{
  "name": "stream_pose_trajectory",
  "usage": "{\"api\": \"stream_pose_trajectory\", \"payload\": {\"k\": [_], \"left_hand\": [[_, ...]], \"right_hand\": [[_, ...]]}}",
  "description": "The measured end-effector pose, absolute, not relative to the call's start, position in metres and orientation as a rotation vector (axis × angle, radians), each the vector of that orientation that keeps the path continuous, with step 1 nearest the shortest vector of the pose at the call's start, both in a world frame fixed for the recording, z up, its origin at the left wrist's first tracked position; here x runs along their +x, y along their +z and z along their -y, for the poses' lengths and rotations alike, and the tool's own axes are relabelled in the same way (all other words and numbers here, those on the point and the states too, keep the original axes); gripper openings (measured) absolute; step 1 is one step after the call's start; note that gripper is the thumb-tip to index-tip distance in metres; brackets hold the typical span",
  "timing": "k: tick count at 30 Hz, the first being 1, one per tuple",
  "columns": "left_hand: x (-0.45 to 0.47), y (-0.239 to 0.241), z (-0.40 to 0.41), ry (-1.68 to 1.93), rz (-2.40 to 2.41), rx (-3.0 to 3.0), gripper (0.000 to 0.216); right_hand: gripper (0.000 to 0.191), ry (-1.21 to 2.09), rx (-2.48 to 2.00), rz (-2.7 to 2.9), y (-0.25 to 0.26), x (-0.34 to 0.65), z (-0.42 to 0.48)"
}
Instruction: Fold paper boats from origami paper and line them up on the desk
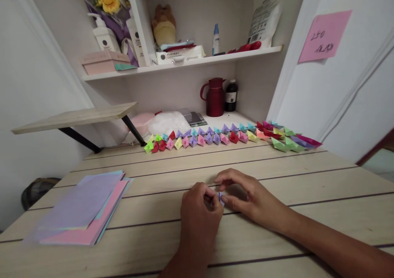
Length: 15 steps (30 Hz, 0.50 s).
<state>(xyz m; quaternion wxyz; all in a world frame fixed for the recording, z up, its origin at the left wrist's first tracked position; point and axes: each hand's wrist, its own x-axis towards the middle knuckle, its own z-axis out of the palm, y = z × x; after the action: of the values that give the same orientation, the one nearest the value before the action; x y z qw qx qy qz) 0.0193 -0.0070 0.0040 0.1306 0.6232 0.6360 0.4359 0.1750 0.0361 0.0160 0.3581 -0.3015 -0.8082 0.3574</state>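
Near the middle of the tabletop, my left hand (201,204) is closed in a pinch around a small piece of folded purple paper (220,196). Most of that paper is hidden behind my fingers, so its shape cannot be made out. From the other side my right hand (243,191) reaches in with its thumb tip at the paper. Its index finger arches above, and a gap shows between finger and thumb.
Several folded paper boats (209,138) in many colours line the table's back. A stack of coloured paper sheets (89,200) lies at the left, below a raised wooden stand (76,117). Behind the boats are a red jug (215,97) and a dark bottle (230,96).
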Motion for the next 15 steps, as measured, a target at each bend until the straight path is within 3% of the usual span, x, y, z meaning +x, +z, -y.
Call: {"api": "stream_pose_trajectory", "payload": {"k": [9, 15], "left_hand": [[0.0199, -0.0047, 0.0046, 1.328, -1.862, 1.784, 0.011], [0.0210, -0.0028, 0.0071, 1.259, -1.860, 1.761, 0.010]], "right_hand": [[0.010, 0.835, -0.698, 2.135, 0.0188, 0.1775, -0.0383], [0.010, 0.797, -0.658, 2.168, 0.0187, 0.1766, -0.0374]]}}
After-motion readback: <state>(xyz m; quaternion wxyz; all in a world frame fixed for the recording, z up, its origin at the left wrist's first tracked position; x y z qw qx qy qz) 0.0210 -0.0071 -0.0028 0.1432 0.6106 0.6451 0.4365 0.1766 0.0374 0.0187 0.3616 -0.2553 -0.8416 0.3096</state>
